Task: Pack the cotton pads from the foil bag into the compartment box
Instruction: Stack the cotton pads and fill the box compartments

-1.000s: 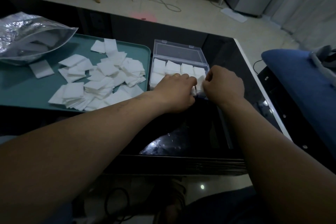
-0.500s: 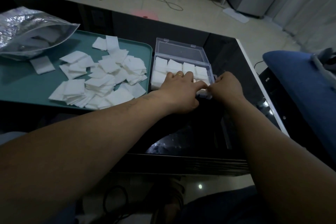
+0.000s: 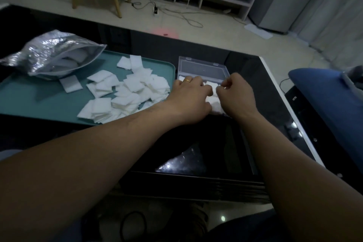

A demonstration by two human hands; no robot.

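Observation:
The clear compartment box (image 3: 203,68) stands open on the black table, lid tilted back, with white cotton pads (image 3: 215,105) in its compartments. My left hand (image 3: 189,100) lies over the box's left and middle part, fingers bent down onto the pads. My right hand (image 3: 235,95) is over the box's right side, fingers curled and pinched above the pads; whether it holds one is hidden. A heap of loose cotton pads (image 3: 125,94) lies on the teal tray (image 3: 35,102). The silver foil bag (image 3: 53,55) lies open at the tray's far left.
A single pad (image 3: 70,83) lies by the bag's mouth. The glossy black table (image 3: 216,143) has a white right edge. A blue cushioned seat (image 3: 324,92) is at the right. Beyond the table are floor cables, wooden stool legs and a white shelf unit.
Both hands have moved farther over the box, from its near right corner toward its middle and back. The camera view has tilted up a little.

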